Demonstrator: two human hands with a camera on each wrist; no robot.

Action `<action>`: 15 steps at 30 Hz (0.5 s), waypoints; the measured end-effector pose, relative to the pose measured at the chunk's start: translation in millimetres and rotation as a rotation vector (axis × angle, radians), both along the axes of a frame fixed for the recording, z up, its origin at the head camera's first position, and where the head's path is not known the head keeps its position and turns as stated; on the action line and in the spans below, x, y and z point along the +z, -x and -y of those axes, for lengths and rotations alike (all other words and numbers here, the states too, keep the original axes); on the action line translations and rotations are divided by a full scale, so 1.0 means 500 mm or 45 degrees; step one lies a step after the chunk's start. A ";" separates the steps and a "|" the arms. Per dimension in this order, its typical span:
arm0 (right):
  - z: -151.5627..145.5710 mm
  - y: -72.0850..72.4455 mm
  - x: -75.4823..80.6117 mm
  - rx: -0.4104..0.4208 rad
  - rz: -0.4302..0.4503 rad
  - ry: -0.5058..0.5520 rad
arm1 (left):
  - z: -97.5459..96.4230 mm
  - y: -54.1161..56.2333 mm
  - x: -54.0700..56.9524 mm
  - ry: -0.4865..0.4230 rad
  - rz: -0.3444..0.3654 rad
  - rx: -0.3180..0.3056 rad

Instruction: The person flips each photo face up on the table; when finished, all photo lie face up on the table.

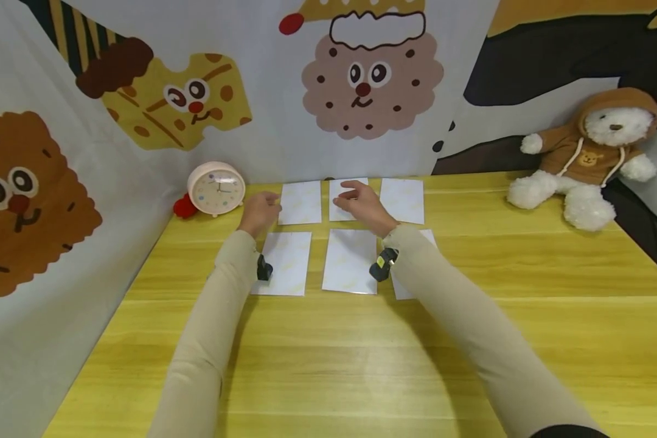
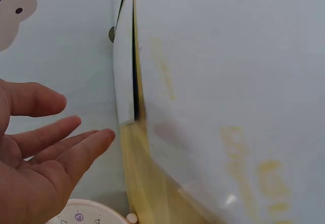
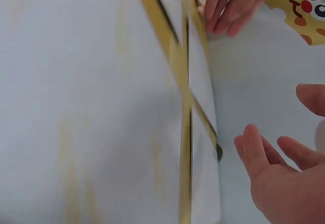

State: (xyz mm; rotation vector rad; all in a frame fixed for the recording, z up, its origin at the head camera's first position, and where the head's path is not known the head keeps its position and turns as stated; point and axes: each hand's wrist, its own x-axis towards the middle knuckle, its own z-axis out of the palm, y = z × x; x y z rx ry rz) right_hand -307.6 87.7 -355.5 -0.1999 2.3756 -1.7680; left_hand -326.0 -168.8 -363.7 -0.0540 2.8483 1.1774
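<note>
White rectangular sheets lie flat on the table in two rows of three. My left hand [image 1: 260,213] hovers just left of the back left sheet [image 1: 300,202], fingers loosely bent and holding nothing. Over the back middle sheet [image 1: 335,212] is my right hand [image 1: 364,208], its thumb and fingers apart and empty, hiding part of that sheet. The back right sheet [image 1: 404,201] lies beside it. In front are a left sheet [image 1: 287,264], a middle sheet [image 1: 349,261] and a right sheet [image 1: 404,291], the last partly behind my right sleeve. Faint yellow marks show on the sheets [image 2: 223,56].
A round pink alarm clock [image 1: 216,190] stands left of my left hand, a small red object [image 1: 184,207] beside it. A white teddy bear in a brown hoodie [image 1: 591,158] sits at the back right. A cartoon-printed cloth [image 1: 276,121] hangs behind the wooden table [image 1: 328,359].
</note>
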 end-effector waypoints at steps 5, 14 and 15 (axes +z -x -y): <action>0.052 0.021 -0.006 0.003 0.128 0.298 | -0.001 0.012 0.017 0.013 0.043 0.049; 0.082 0.053 -0.021 -0.071 0.217 0.304 | -0.011 0.026 0.024 -0.200 0.180 0.106; 0.083 0.056 -0.022 -0.081 0.216 0.297 | -0.012 0.027 0.022 -0.241 0.188 0.107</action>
